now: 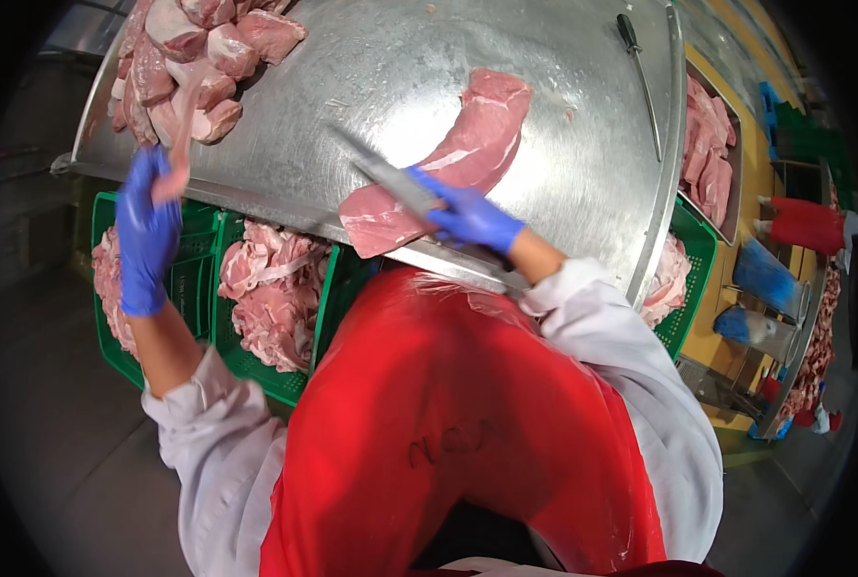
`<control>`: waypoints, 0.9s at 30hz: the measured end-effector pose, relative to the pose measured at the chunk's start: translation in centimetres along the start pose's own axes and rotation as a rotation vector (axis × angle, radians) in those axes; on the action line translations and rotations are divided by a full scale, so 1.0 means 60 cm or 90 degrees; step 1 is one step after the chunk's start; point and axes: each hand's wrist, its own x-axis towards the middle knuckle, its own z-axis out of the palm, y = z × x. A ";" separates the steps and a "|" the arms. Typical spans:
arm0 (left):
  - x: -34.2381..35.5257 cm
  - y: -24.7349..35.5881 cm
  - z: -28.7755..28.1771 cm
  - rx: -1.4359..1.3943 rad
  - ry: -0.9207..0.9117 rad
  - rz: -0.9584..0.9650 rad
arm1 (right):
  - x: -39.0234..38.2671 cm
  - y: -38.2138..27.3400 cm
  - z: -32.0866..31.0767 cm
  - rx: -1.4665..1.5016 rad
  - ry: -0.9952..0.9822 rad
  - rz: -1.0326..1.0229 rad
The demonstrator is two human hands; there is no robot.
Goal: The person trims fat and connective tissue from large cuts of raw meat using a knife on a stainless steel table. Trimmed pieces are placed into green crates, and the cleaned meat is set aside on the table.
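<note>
My right hand (472, 216), in a blue glove, is closed around the handle of a knife (390, 180). Its blade points up and left, over a long trimmed piece of pork loin (482, 144) lying on the steel table (352, 87). The loin's near end overhangs the table's front edge. Off to the left, my gloved left hand (150, 236) pinches a thin strip of meat (181, 149), blurred by motion. That strip stretches upward in front of a heap of pork pieces (193, 58); whether it touches the heap I cannot tell.
Under the table's front edge, green crates (212, 264) hold pale meat trimmings (273, 298). A sharpening steel (640, 82) lies at the table's right side. Beyond it are a tray of cut meat (708, 144) and another green crate (693, 288). A person in red (802, 223) stands far right.
</note>
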 end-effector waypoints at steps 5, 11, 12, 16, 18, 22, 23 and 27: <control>-0.307 -0.281 0.042 0.120 -0.231 -0.412 | -0.018 0.088 -0.154 -0.158 0.294 -0.001; -0.449 -0.340 0.079 0.336 -0.299 -0.493 | -0.106 0.123 -0.105 -0.128 0.204 0.043; -0.450 -0.327 0.087 0.294 -0.265 -0.466 | -0.144 0.141 -0.084 -0.016 0.161 0.089; -0.331 -0.212 0.129 0.205 -0.229 -0.399 | -0.143 0.147 -0.066 0.055 0.163 0.055; -0.254 -0.170 0.156 0.182 -0.222 -0.317 | -0.075 0.107 -0.086 0.027 0.183 0.055; -0.140 -0.088 0.204 0.211 -0.132 -0.103 | -0.084 0.098 -0.045 0.154 0.140 0.080; -0.120 -0.073 0.221 0.224 -0.116 -0.084 | -0.118 0.108 -0.026 0.027 0.133 0.087; -0.026 0.007 0.321 0.072 -0.081 -0.063 | -0.310 0.112 0.011 0.127 0.022 0.140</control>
